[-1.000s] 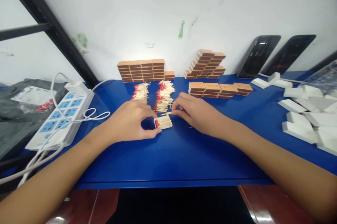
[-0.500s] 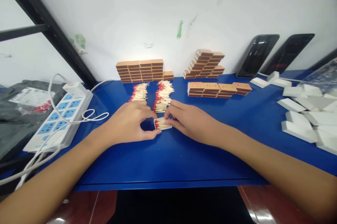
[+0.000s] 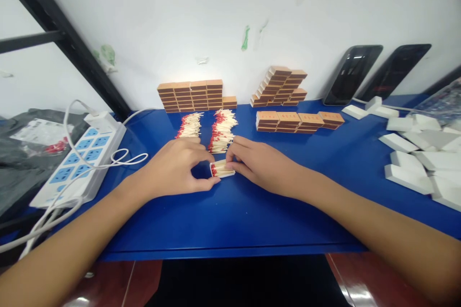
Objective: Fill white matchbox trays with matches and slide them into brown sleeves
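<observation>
A small white matchbox tray [image 3: 227,175] lies on the blue table, holding a layer of red-headed matches [image 3: 218,169]. My left hand [image 3: 183,165] grips the tray's left end, thumb at the near side and index finger at the far side. At the tray's right end, the fingertips of my right hand [image 3: 252,163] are pinched together on the matches' bare ends; how many they touch is hidden. Just beyond the tray is a loose pile of matches [image 3: 222,134], and a smaller pile of matches [image 3: 189,125] lies left of it, behind my left hand.
Closed matchboxes stand by the wall in a left stack [image 3: 190,96] and a stepped stack [image 3: 279,87], with a low row [image 3: 298,122] in front. White empty-looking trays [image 3: 410,177] heap at right. Two dark phones [image 3: 355,76] lean on the wall. A power strip [image 3: 79,163] with cables lies left.
Both hands stay at the tray in almost the same pose. The right fingertips have shifted very slightly over the matches; the whole view has moved a little.
</observation>
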{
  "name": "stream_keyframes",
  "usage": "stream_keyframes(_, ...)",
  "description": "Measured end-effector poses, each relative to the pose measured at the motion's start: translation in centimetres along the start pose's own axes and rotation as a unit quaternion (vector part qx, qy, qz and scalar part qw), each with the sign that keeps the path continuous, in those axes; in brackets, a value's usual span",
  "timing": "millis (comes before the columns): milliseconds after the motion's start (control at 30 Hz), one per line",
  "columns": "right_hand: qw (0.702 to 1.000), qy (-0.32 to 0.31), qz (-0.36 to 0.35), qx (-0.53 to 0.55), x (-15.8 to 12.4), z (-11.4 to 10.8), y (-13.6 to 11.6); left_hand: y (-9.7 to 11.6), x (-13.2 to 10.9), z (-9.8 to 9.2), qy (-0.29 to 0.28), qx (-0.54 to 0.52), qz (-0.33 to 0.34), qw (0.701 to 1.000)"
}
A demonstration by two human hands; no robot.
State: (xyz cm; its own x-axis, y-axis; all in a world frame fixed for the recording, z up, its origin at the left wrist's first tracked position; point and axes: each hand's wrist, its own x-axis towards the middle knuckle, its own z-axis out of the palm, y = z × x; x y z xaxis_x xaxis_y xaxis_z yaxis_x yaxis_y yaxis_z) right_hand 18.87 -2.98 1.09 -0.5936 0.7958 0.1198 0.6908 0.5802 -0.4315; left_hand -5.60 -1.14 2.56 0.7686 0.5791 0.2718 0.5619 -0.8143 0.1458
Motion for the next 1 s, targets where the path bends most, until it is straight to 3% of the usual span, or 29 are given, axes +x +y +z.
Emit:
stream_keyframes(167, 0.999, 0.027, -0.017, 0.032, 0.1, 0.6, 0.5, -0.1, 0.0, 0.0, -0.006, 0.000, -0.008, 1.000)
stream_keyframes(400, 0.992, 0.114, -0.035, 0.048, 0.9, 1.4, 1.9, 0.4, 0.1, -0.4, -0.023, -0.016, 0.002, 1.000)
stream_keyframes(667, 0.993, 0.102, -0.033, 0.041, 2.0, 2.4, 2.3, 0.2, 0.2, -0.3, -0.019, -0.015, 0.005, 1.000)
stream_keyframes(1000, 0.996, 0.093, -0.012, 0.006, 0.9, 0.3, 2.5, 0.3, 0.1, -0.5, -0.014, -0.024, 0.005, 1.000)
